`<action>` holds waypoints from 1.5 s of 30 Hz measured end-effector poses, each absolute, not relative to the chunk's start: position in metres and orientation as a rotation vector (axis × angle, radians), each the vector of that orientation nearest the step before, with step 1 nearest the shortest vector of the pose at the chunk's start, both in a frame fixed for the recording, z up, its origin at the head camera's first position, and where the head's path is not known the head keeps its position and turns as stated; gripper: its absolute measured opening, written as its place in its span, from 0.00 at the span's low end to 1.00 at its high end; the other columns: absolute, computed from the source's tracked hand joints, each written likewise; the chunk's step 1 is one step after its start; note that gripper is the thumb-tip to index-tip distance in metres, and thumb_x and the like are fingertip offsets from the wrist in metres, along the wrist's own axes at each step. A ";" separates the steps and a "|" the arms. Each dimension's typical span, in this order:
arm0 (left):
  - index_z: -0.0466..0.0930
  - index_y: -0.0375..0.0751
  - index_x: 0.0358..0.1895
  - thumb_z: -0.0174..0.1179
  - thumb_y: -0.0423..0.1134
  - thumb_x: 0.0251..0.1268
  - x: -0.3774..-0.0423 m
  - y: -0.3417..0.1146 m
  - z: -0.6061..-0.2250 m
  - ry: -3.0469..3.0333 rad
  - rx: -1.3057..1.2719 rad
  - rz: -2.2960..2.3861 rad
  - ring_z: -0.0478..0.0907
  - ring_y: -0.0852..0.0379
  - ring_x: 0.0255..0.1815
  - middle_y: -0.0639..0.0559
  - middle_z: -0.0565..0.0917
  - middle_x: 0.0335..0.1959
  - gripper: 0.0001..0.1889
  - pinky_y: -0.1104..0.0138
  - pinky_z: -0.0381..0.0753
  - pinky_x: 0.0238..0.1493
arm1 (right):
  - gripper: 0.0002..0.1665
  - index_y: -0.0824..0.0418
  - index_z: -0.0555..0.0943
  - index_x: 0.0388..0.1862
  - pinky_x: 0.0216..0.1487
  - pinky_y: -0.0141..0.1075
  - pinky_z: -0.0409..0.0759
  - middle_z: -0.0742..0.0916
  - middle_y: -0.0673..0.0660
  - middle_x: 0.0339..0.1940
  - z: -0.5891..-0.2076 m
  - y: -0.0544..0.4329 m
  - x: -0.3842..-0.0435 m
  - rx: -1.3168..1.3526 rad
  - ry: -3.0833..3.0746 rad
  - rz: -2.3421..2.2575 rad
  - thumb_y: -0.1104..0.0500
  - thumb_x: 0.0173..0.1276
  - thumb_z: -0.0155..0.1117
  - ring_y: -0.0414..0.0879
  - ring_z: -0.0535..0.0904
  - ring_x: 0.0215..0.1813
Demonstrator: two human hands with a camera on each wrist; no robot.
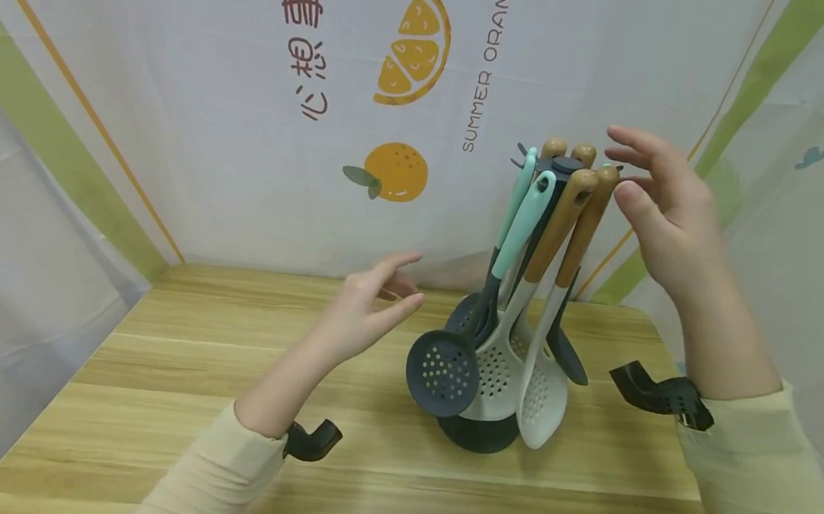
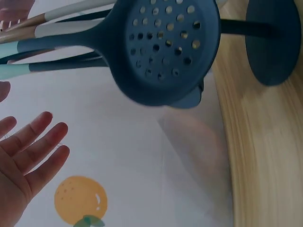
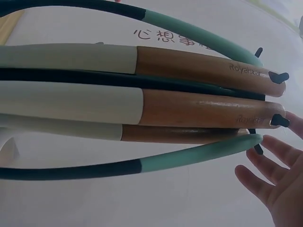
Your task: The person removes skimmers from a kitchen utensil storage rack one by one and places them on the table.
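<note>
A dark utensil stand with a round base (image 1: 479, 436) carries several kitchen tools hung by their handle ends. At its front hang a dark skimmer (image 1: 442, 375) with a mint handle, a white slotted turner (image 1: 495, 380) and a white slotted spoon (image 1: 541, 406), the last two with wooden handles. My right hand (image 1: 679, 226) is raised beside the stand's top, fingers spread. In the right wrist view its fingertips are right at the end of a mint handle (image 3: 203, 153). My left hand (image 1: 369, 307), holding nothing, hovers left of the skimmer with loosely bent fingers.
The stand is on a wood-grain table (image 1: 215, 404), right of its middle. Behind the table hangs a white curtain (image 1: 228, 145) printed with oranges and lettering. Each wrist wears a black camera mount, seen beside the left sleeve (image 1: 216, 467) and the right sleeve (image 1: 773, 479).
</note>
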State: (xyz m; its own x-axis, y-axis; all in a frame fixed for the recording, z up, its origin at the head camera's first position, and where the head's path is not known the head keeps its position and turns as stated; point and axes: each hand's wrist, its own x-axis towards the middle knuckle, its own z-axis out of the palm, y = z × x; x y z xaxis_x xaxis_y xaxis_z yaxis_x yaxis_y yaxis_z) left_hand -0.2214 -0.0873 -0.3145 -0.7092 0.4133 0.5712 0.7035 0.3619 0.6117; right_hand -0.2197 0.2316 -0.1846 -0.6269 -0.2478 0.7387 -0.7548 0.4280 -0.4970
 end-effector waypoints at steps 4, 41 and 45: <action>0.65 0.40 0.67 0.60 0.37 0.67 -0.222 -0.080 -0.317 -2.297 -0.987 -1.338 0.80 0.58 0.42 0.51 0.84 0.39 0.26 0.59 0.80 0.47 | 0.26 0.59 0.69 0.68 0.55 0.30 0.71 0.75 0.53 0.65 -0.183 0.228 -0.221 0.853 -2.121 1.162 0.55 0.73 0.53 0.44 0.71 0.62; 0.68 0.41 0.64 0.61 0.32 0.65 -0.222 -0.026 -0.341 -2.209 -1.105 -1.452 0.81 0.58 0.38 0.48 0.84 0.37 0.25 0.69 0.81 0.40 | 0.24 0.59 0.69 0.68 0.61 0.35 0.60 0.69 0.52 0.70 -0.182 0.218 -0.228 0.948 -2.247 1.182 0.56 0.76 0.46 0.45 0.58 0.71; 0.68 0.42 0.63 0.61 0.31 0.64 -0.222 -0.024 -0.343 -2.199 -1.114 -1.417 0.80 0.59 0.36 0.49 0.83 0.35 0.24 0.70 0.81 0.39 | 0.22 0.62 0.69 0.65 0.63 0.38 0.58 0.66 0.53 0.72 -0.183 0.219 -0.226 0.928 -2.270 1.246 0.56 0.76 0.46 0.46 0.56 0.72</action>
State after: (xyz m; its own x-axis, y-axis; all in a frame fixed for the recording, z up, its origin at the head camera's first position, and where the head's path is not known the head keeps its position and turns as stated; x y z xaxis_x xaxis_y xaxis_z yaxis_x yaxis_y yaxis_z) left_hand -0.2222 -0.0242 -0.3429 -0.6554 0.4464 0.6092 0.7392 0.2138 0.6386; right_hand -0.2263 0.2194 -0.1833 -0.7055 -0.3633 0.6085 -0.7085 0.3859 -0.5909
